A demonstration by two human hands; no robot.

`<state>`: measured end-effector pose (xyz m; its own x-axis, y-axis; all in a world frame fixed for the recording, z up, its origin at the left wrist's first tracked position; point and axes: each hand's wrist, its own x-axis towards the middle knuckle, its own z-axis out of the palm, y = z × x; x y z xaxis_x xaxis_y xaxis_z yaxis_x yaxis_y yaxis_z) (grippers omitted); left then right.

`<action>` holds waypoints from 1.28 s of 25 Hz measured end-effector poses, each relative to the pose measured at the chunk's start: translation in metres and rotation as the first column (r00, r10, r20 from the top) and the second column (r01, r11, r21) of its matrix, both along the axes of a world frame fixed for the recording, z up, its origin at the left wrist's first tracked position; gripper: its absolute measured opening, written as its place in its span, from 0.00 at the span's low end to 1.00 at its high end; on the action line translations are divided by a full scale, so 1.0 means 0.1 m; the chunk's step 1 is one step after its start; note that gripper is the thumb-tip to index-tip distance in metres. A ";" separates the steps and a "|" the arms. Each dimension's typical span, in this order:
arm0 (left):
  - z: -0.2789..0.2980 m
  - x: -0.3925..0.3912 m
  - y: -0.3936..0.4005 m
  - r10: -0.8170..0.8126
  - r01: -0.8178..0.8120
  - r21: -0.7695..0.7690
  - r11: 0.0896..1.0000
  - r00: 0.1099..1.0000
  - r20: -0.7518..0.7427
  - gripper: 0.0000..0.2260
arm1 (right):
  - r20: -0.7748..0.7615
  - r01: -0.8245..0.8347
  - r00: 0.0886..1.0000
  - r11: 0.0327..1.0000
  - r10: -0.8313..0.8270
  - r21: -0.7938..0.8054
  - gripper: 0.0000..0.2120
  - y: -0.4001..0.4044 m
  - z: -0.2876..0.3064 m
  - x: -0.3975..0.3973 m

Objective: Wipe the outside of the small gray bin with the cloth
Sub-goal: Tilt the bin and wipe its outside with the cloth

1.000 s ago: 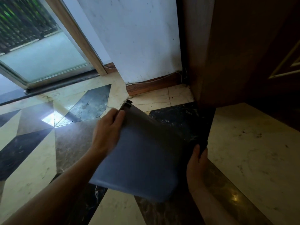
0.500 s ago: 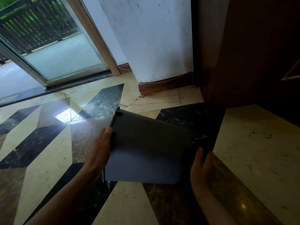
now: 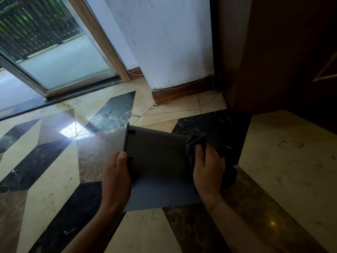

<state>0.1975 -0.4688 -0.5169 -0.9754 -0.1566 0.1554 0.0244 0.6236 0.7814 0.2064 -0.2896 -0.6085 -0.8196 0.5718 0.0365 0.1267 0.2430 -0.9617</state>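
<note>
Over a patterned marble floor (image 3: 54,179) beside a glass door, the small gray bin (image 3: 156,161) was tipped between both hands, left hand (image 3: 116,179) gripping its rim to steady it, right hand (image 3: 207,172) clenching the dark cloth (image 3: 195,143) against its side for wiping.

The bin (image 3: 156,161) sits above the floor (image 3: 54,179), between the left hand (image 3: 115,179) and the right hand (image 3: 207,172); the cloth (image 3: 196,143) lies against its right side, the wall (image 3: 164,42) behind.

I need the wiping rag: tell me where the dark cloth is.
In the head view, the dark cloth is bunched in the right hand, pressed against the right edge of the small gray plastic bin.
</note>
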 end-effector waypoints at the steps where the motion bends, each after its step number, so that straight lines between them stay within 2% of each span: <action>1: 0.01 0.02 0.04 -0.005 0.005 -0.001 1.000 1.000 -0.004 0.17 | -0.052 -0.051 0.998 0.996 0.048 -0.070 0.18 -0.10 0.15 -0.02; 3: 0.02 0.05 0.13 -0.041 0.041 -0.001 0.999 0.999 -0.024 0.17 | -0.202 -0.224 0.959 0.969 0.200 -0.102 0.17 -0.35 0.48 -0.06; 4: 0.02 0.05 0.17 -0.069 0.069 0.002 0.998 0.997 -0.042 0.16 | -0.246 -0.312 0.922 0.950 0.298 -0.017 0.19 -0.47 0.61 -0.09; 6: 0.00 0.05 0.18 -0.104 0.104 0.004 0.995 0.993 -0.061 0.15 | -0.177 -0.404 0.878 0.886 0.445 0.226 0.21 -0.59 0.69 -0.16; 9: 0.00 0.02 0.11 -0.084 0.080 -0.067 0.995 0.994 -0.063 0.16 | 0.011 -0.407 0.896 0.812 0.443 0.419 0.26 -0.54 0.54 -0.25; 14: -0.02 -0.05 -0.06 -0.040 0.037 -0.112 0.993 0.999 -0.020 0.17 | 0.196 -0.406 0.913 0.841 0.357 0.357 0.28 -0.20 0.16 -0.38; 18: -0.01 -0.09 -0.15 -0.041 0.039 -0.107 0.993 0.999 -0.019 0.16 | 0.279 -0.289 0.934 0.932 0.224 0.220 0.23 0.32 -0.23 -0.39; 21: 0.05 -0.10 -0.12 -0.102 0.101 -0.116 0.988 0.995 0.003 0.16 | 0.239 -0.107 0.964 0.993 0.116 -0.050 0.18 0.52 -0.42 -0.21; 22: 0.06 -0.09 -0.10 -0.127 0.127 -0.120 0.985 0.992 0.008 0.15 | 0.239 -0.044 0.969 0.995 0.064 -0.089 0.18 0.53 -0.44 -0.10; 25: 0.07 0.00 0.01 -0.159 0.154 -0.134 0.979 0.987 -0.025 0.14 | 0.143 0.042 0.989 0.998 -0.034 -0.049 0.18 0.28 -0.31 0.21; 27: 0.06 0.03 0.10 -0.216 0.201 -0.180 0.963 0.974 -0.070 0.14 | -0.004 -0.041 0.999 0.999 0.041 -0.020 0.20 -0.06 -0.05 0.26; 29: 0.03 0.06 0.18 -0.282 0.259 -0.209 0.943 0.956 -0.086 0.14 | -0.181 -0.177 0.968 0.984 0.175 0.005 0.21 -0.38 0.26 0.19; 31: 0.01 0.07 0.20 -0.274 0.256 -0.173 0.951 0.957 -0.094 0.14 | -0.263 -0.273 0.920 0.956 0.292 0.105 0.22 -0.51 0.50 0.05; 32: 0.01 0.07 0.18 -0.247 0.232 -0.154 0.961 0.964 -0.093 0.14 | -0.256 -0.306 0.902 0.933 0.348 0.189 0.23 -0.51 0.54 -0.02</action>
